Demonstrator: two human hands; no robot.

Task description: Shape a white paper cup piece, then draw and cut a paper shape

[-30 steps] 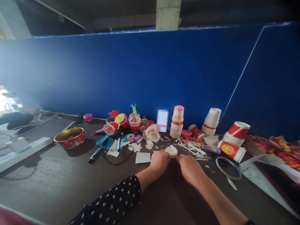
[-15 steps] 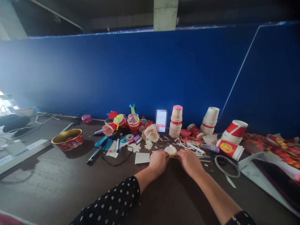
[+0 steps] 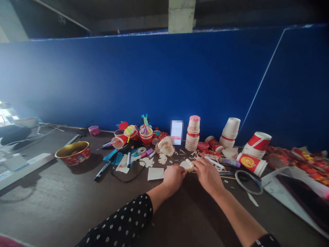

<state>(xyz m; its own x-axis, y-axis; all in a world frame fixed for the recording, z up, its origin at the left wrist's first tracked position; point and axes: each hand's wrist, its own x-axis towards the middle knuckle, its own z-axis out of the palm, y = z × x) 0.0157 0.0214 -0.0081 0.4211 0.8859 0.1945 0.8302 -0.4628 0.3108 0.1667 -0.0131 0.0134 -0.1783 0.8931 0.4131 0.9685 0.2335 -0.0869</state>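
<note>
Back: a big blue wall (image 3: 154, 79) stands behind the table.

Table: a dark table (image 3: 51, 192) runs along the wall, with lots of craft things on it.

Left end: a red bowl (image 3: 72, 153), gold inside, sits well apart from the hands.

Right end: red cups (image 3: 252, 164) lie on their sides, and white cups (image 3: 230, 133) stand in a pile by the wall.

Middle: a tall cup stack (image 3: 192, 133) stands beside a paper fan flower (image 3: 166, 146) – both just past the hands.

Near the hands: a white paper square (image 3: 155, 174) lies just left of the left hand, and paper scraps (image 3: 205, 158) lie just past the right hand.

Left hand (image 3: 174, 177): fingers curled and pressed in, pinching the paper curl.

Right hand (image 3: 207, 176): fingers bent, pinching the other side of the paper curl.

Paper curl (image 3: 187, 165): small and cream, held up between the hands, just over the table – the fingers hide part of it.
</note>
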